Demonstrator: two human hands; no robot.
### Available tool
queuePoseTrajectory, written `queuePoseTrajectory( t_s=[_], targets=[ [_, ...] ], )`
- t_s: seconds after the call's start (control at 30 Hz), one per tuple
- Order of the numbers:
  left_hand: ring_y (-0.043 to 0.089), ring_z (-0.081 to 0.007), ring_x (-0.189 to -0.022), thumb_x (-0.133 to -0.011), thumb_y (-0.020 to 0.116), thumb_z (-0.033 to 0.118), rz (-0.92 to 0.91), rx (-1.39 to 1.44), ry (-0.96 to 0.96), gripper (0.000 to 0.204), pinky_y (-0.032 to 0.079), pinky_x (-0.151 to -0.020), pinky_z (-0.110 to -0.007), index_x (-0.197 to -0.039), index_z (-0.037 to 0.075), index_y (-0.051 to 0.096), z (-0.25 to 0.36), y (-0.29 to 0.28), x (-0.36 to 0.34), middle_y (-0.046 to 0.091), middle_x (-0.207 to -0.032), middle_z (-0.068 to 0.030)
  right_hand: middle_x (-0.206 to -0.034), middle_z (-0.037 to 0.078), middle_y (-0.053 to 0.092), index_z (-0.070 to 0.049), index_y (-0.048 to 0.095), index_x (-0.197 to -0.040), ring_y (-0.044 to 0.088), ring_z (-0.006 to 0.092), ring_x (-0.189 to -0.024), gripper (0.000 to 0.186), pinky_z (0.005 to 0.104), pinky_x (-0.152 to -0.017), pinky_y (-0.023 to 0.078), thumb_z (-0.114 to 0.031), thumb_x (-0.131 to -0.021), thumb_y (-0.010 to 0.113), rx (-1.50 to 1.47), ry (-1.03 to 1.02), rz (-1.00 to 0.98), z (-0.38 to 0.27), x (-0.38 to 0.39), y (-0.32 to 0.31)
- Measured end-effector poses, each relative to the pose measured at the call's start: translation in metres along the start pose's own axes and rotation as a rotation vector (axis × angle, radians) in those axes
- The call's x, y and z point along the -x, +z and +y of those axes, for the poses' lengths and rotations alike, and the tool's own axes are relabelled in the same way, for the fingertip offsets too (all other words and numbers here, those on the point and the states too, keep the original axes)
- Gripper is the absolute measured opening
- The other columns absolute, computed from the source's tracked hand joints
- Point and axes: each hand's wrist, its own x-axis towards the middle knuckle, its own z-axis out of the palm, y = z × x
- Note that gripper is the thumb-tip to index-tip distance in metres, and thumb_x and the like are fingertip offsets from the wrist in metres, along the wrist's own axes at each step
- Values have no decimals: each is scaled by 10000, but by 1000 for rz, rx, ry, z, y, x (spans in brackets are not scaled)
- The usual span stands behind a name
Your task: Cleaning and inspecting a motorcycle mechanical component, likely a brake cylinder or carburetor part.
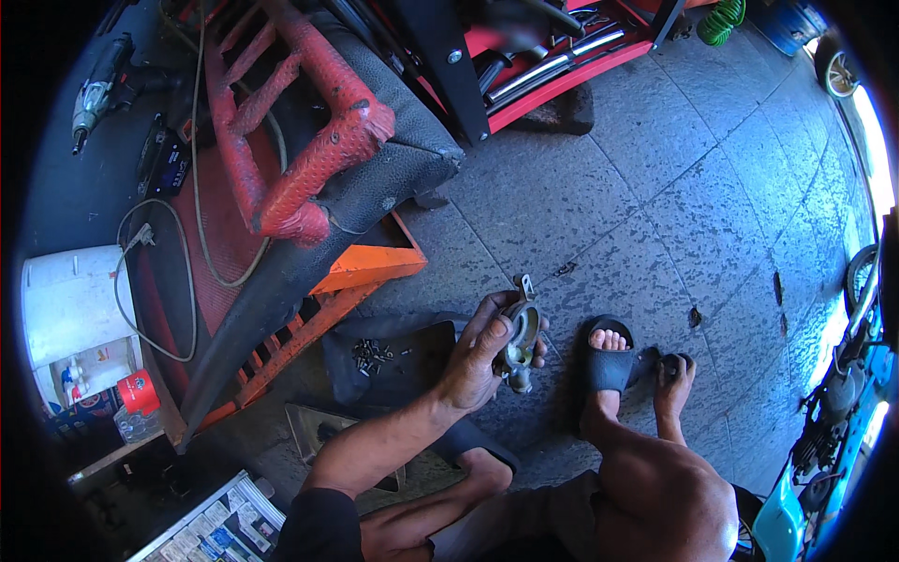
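My left hand (479,361) is closed around a metal engine part (521,342) with a round opening and a small tab with a hole at its top. Fingertips wrap its far side, and the thumb presses the near side. Down by the floor, my right hand (672,384) is beside my sandal (611,363), its fingers curled around something dark that I cannot make out. Below and left of the held part lies a dark tray (348,386) with several small bolts (373,358) in it.
A red metal frame (328,150) and black padded cover rest on an orange stand (365,267) at left. A red tool drawer (571,80) stands at the back. An impact driver (98,94) lies far left; a turquoise motorbike (782,525) stands at right.
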Motion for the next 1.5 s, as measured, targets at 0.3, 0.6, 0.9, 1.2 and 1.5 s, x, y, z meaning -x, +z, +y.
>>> queuePoseTrajectory(
  t_s=[0.3,0.6,0.9,1.2,1.5],
  targets=[
    [685,-210,-944,-926,642,659,-60,33,47,838,600,-810,-366,-1396,14,387,10,-1,8,628,-1144,-161,-878,184,675,3,645,-1046,651,436,-830,211,471,-773,523,-148,-921,724,-22,137,-104,8,-3,8],
    [665,-178,-925,-879,625,751,-79,-198,183,940,589,-788,-338,-1381,-8,389,37,0,9,624,-1125,-145,-747,76,657,38,695,-1171,629,127,-734,312,321,-669,502,-226,-1029,609,-412,162,-412,-85,-70,-64],
    [662,-174,-924,-868,552,821,1,-225,199,1005,583,-786,-319,-1391,-20,385,60,30,7,623,-1141,-152,-1048,86,691,54,627,-1323,638,137,-801,334,305,-747,553,-63,-1011,608,-954,-42,-922,-253,-139,-144],
    [691,-211,-947,-828,500,895,166,-532,340,1001,603,-787,-358,-1334,37,407,45,47,-13,632,-1162,-192,-915,69,703,3,629,-1147,651,101,-721,152,261,-642,556,-97,-1032,627,-1157,24,-1202,-287,-139,-107],
    [650,-290,-1138,-760,711,792,245,-354,401,1019,535,-1001,-440,-1337,-10,460,17,54,-52,627,-1215,-206,-889,129,737,25,638,-1116,715,191,-725,168,328,-638,579,-113,-1021,630,-1151,-215,-1066,-275,-159,-95]
  ],
)
